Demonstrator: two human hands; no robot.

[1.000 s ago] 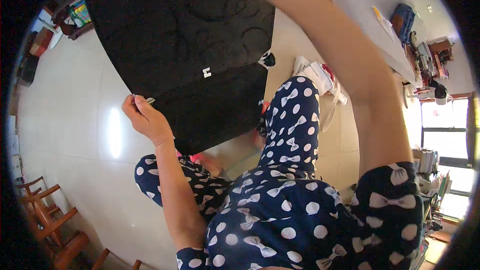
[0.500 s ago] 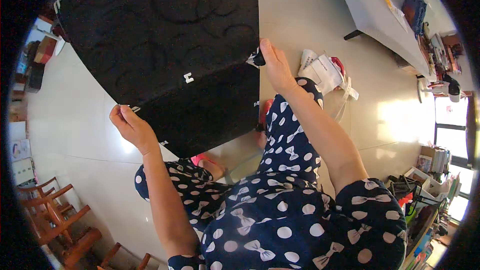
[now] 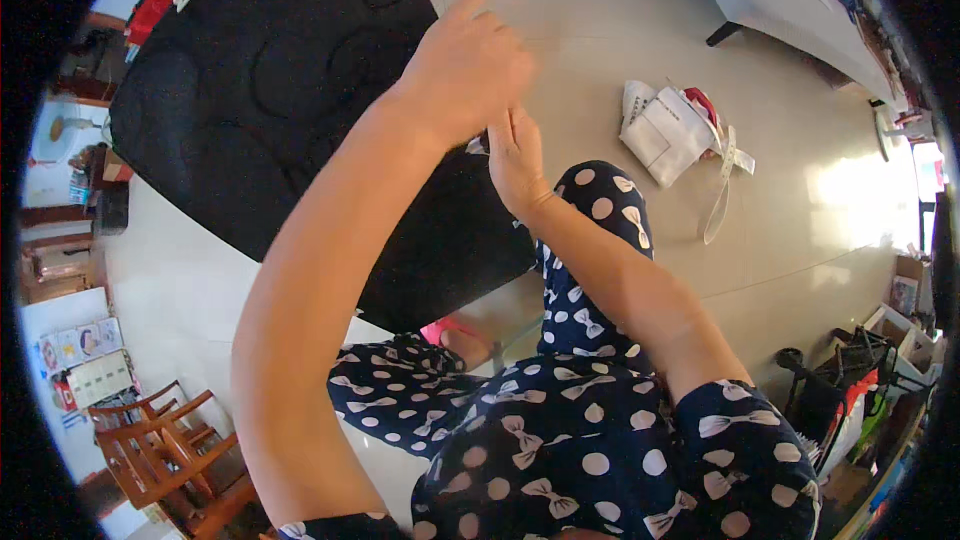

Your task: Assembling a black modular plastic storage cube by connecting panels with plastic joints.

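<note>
A large black cloth with faint swirl marks spreads from in front of my legs to the far left. At its right edge my right hand is closed, with a bit of the edge and a small pale piece showing beside the fingers. My left hand is crossed over in front, just above the right hand and over the cloth's right border. One of its fingers points away from me; the others look bent, but motion blurs them and hides whether they hold anything.
White packaging with a strap lies on the tiled floor to the right. Beyond it stands a pale-covered piece of furniture with a dark leg. A wooden chair is at lower left, cluttered bags and boxes at lower right.
My left hand has let go of the cloth's left edge and swung far right, up to my right hand. My right hand has moved slightly down and left. My view has shifted.
</note>
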